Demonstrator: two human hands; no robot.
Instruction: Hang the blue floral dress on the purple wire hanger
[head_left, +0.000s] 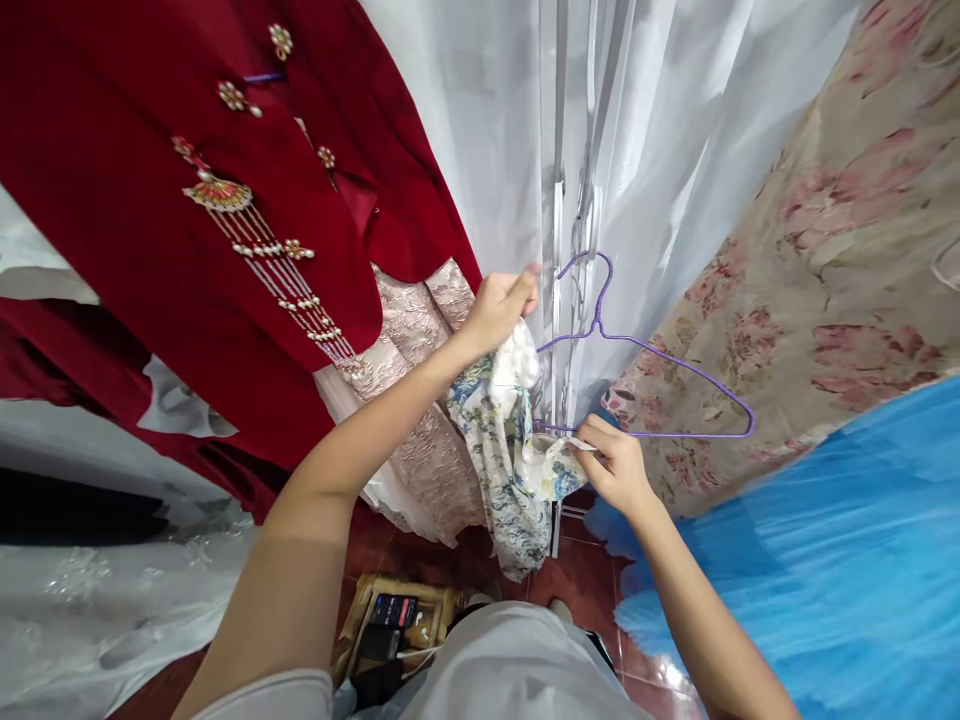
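Note:
A white garment with blue and yellow floral print (510,480) hangs bunched in front of me. Its upper left part is gripped by my left hand (504,308), the fingers curled closed around the cloth. Lower and to the right, my right hand (613,462) pinches a pale edge or strap of the same garment. Behind it a purple wire hanger (679,362) hangs by its hook from a white rack; the left end of the hanger is hidden by the garment and my left hand.
A dark red velvet jacket (135,220) with beaded ornaments and a pink brocade skirt (420,450) hang at left. A floral beige dress (840,260) and blue tulle (825,560) are at right. White curtain (480,120) hangs behind. A wooden box (360,610) with a phone stands on the red floor.

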